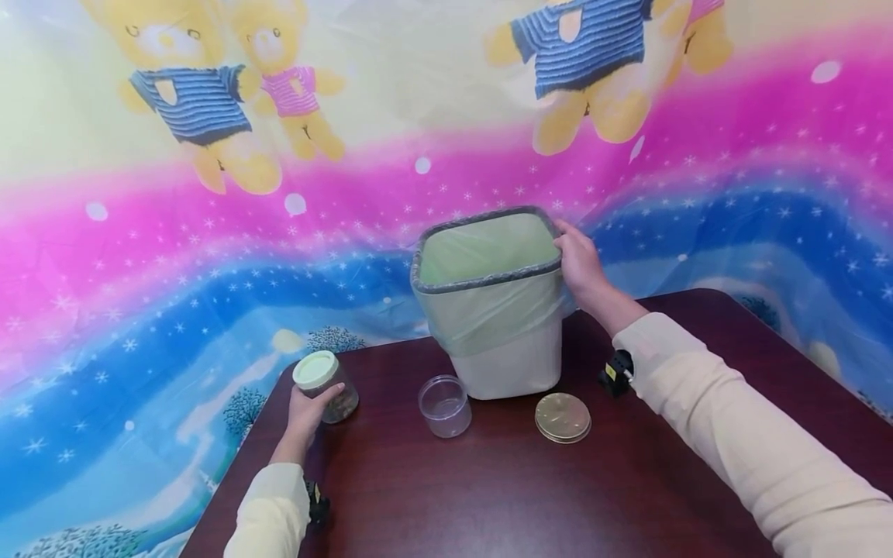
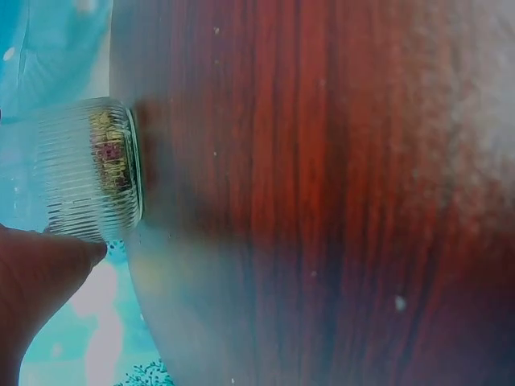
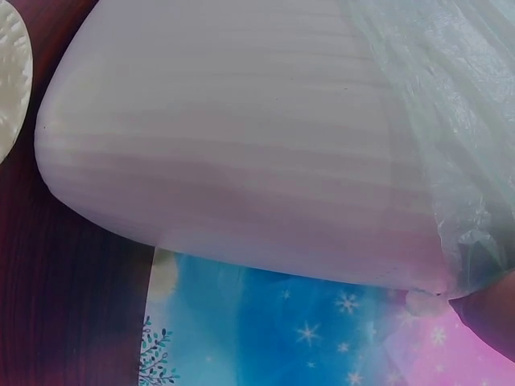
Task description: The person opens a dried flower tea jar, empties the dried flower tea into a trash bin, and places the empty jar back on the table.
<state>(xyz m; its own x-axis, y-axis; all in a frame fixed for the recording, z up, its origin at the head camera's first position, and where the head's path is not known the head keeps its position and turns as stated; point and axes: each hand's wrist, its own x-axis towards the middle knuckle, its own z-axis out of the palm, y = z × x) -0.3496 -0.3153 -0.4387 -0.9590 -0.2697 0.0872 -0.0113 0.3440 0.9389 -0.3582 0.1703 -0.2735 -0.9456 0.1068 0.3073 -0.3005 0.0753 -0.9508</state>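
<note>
At the table's far left corner my left hand (image 1: 305, 412) grips a ribbed clear jar (image 1: 343, 404) with a pale green lid. Something yellowish and dark red lies in the jar's bottom, seen in the left wrist view through the ribbed glass (image 2: 76, 173). My right hand (image 1: 582, 262) holds the grey rim of a white waste bin (image 1: 512, 363) on its right side, thumb and fingers at the edge. A thin pale green bag lines the bin and hangs over its outside. In the right wrist view the bin's side (image 3: 225, 145) fills most of the picture.
A clear plastic tub (image 1: 446, 418) without a lid stands just left of the bin's foot. To the right of it, a round gold-coloured lid (image 1: 562, 417) lies flat on the dark red-brown table (image 1: 446, 496). Behind the table hangs a printed cloth (image 1: 391, 186) with bears and snowflakes.
</note>
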